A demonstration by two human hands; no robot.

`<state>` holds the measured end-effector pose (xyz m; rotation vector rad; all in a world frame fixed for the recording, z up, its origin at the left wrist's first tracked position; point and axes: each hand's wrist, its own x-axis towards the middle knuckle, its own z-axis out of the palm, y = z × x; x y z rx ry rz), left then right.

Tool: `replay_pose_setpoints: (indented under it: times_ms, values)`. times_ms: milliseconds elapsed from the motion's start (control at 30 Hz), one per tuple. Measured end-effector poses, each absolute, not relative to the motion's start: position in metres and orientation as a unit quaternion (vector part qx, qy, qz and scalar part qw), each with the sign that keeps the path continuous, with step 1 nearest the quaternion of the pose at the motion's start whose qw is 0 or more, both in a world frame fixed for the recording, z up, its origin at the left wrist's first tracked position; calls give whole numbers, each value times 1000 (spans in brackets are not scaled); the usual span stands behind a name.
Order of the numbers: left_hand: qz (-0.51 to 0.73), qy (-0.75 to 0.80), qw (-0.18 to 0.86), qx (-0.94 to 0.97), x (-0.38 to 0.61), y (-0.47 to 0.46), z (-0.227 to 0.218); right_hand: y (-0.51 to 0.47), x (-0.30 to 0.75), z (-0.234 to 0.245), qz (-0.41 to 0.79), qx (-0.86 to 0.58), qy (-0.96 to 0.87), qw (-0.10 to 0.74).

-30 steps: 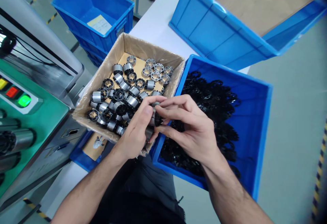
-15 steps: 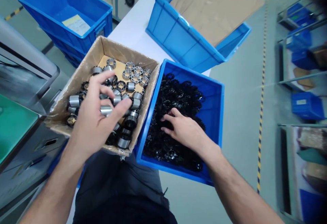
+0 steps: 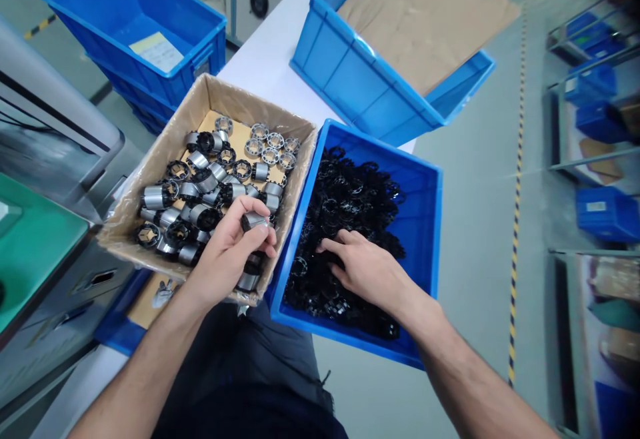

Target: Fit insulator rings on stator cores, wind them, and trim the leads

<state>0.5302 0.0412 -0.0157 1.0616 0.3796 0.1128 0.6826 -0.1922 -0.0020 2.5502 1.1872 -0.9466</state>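
Observation:
My left hand (image 3: pixel 233 242) is closed around a silver stator core (image 3: pixel 255 221), held over the near right part of a cardboard box (image 3: pixel 165 267) lined with clear plastic. In that box lie several stator cores (image 3: pixel 154 197) with black slotted ends, and a group of bare metal rings (image 3: pixel 271 156) near its far right corner. My right hand (image 3: pixel 370 269) is down in a blue bin (image 3: pixel 423 225), fingers bent into a heap of black slotted plastic rings (image 3: pixel 345 189). Its fingertips are partly lost among them, so what they grip cannot be made out.
Behind the bin, a larger blue crate (image 3: pixel 345 69) carries a sheet of brown cardboard (image 3: pixel 425 19). Stacked blue crates (image 3: pixel 145 12) stand at the far left, beside a machine with a green top (image 3: pixel 35 245). Shelves with blue bins (image 3: pixel 607 215) line the right side.
My left hand has come right and nearer to me, from spread fingers over the box to closed around a stator core. My right hand stays among the black rings.

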Motion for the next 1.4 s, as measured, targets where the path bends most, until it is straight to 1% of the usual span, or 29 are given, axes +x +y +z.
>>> replay_pose_setpoints:
  times_ms: [67,167,367,467,600,667,800,900,1000,1067,1133,1267,1400]
  values:
    - [44,176,861,476,529,41,-16,-191,682,-2,-324,854,396,93]
    - [25,173,881,440,529,40,-15,-192,683,-3,-332,852,397,75]
    - [5,156,888,432,530,40,-14,-198,689,-16,-351,839,416,-20]
    - [-8,152,881,449,529,40,-15,-204,696,-16,-342,843,410,-67]
    - [-23,142,867,478,527,38,-15,-213,705,-3,-254,875,366,-188]
    - [-19,143,860,490,527,37,-16,-214,707,2,-211,872,372,-238]
    - [-4,147,845,514,527,34,-15,-207,706,0,-183,855,399,-277]
    - [4,149,834,532,524,33,-15,-201,701,-4,-181,853,356,-335]
    - [4,140,812,566,520,33,-17,-192,690,2,-168,818,325,-444]
    - [6,138,805,577,517,33,-18,-181,682,12,-146,766,345,-522]
    - [16,138,809,571,514,31,-20,-167,675,23,-124,716,379,-572]
    - [41,136,825,548,512,29,-22,-136,668,33,-114,685,416,-587]
    - [60,140,837,525,512,30,-25,-115,659,22,-131,681,396,-602]
